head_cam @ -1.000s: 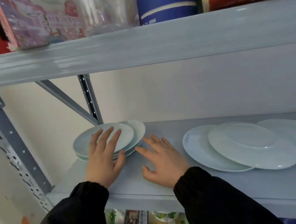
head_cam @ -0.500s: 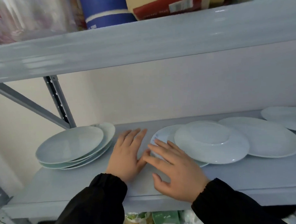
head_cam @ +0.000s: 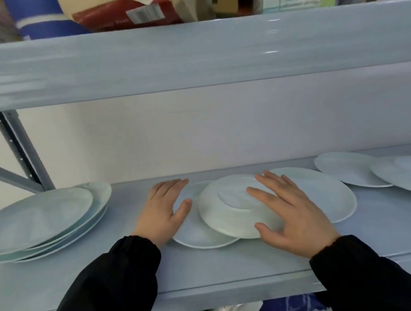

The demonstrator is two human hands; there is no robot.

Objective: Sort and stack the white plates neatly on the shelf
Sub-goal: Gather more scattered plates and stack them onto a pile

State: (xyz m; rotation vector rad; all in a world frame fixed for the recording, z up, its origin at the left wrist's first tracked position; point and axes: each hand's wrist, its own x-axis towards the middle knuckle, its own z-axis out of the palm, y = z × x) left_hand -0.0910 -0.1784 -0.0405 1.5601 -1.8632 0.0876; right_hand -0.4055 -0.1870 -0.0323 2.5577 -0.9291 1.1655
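Observation:
A stack of white plates (head_cam: 42, 220) sits at the left end of the grey shelf (head_cam: 218, 270). In the middle an upside-down white plate (head_cam: 229, 206) leans over a flat plate (head_cam: 199, 235) and a larger plate (head_cam: 327, 196). My left hand (head_cam: 163, 212) lies flat on the shelf, its thumb and fingers touching the flat plate's left rim. My right hand (head_cam: 288, 210) rests with spread fingers on the upside-down plate, thumb at its near rim. More plates (head_cam: 349, 170) lie at the right.
The upper shelf beam (head_cam: 198, 57) hangs low above, carrying a blue container (head_cam: 44, 23), a red box (head_cam: 130, 13) and other boxes. A perforated upright with a diagonal brace (head_cam: 19, 152) stands at the back left. Packaged goods show below the shelf.
Both hands left the left stack and moved right to the middle plates. My right hand now lies on the upside-down plate and my left touches the plate beneath it.

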